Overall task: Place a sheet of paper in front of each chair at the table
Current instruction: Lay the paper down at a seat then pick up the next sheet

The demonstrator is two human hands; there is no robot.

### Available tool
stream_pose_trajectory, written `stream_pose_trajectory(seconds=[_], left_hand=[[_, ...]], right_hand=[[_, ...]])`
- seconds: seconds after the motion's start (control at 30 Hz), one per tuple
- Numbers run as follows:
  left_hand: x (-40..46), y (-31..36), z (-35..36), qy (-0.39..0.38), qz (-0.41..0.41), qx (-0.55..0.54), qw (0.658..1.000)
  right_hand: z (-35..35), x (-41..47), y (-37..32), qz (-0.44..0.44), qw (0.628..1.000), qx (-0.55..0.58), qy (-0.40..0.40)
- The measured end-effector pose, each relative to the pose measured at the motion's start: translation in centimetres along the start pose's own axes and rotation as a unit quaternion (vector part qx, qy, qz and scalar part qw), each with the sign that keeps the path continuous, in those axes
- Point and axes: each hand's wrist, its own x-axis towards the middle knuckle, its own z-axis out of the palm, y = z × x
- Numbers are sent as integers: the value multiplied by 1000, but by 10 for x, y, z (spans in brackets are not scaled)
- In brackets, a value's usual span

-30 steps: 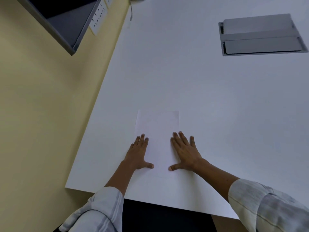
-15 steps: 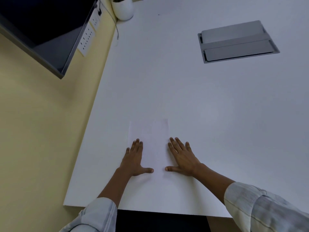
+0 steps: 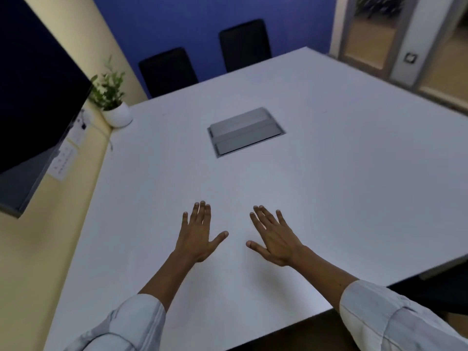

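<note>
My left hand (image 3: pixel 197 234) and my right hand (image 3: pixel 273 236) are stretched out side by side over the near part of the white table (image 3: pixel 354 173), palms down, fingers straight and spread. Neither hand holds anything. I cannot make out the outline of the white sheet of paper against the white tabletop around my hands. Two black chairs (image 3: pixel 167 69) (image 3: pixel 244 44) stand at the far edge of the table, in front of the blue wall. No paper shows on the table in front of them.
A grey cable box lid (image 3: pixel 247 131) is set into the middle of the table. A potted plant (image 3: pixel 111 97) stands in the far left corner. A dark screen (image 3: pixel 30 97) and wall sockets (image 3: pixel 63 160) are on the left wall. Glass doors (image 3: pixel 374 34) are at the back right.
The view has tilted up, bringing the chairs, plant and doors into sight. The sheet, plain under my fingers before, no longer shows. My hands are farther apart on the table.
</note>
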Motion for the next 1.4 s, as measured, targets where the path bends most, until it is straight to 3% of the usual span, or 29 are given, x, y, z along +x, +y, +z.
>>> stream_pose_trajectory(seconds=[0.37, 0.7, 1.0, 1.4], left_hand=[[15, 305, -125, 181, 171, 12, 968], [34, 582, -168, 203, 256, -62, 943], [106, 744, -174, 217, 241, -48, 945], [231, 898, -170, 186, 171, -59, 966]], right_hand=[[-235, -245, 249, 199, 961, -81, 172], [-300, -425, 373, 259, 943, -106, 178], [-321, -466, 499, 173, 954, -197, 143], [-365, -418, 724, 73, 978, -171, 96]])
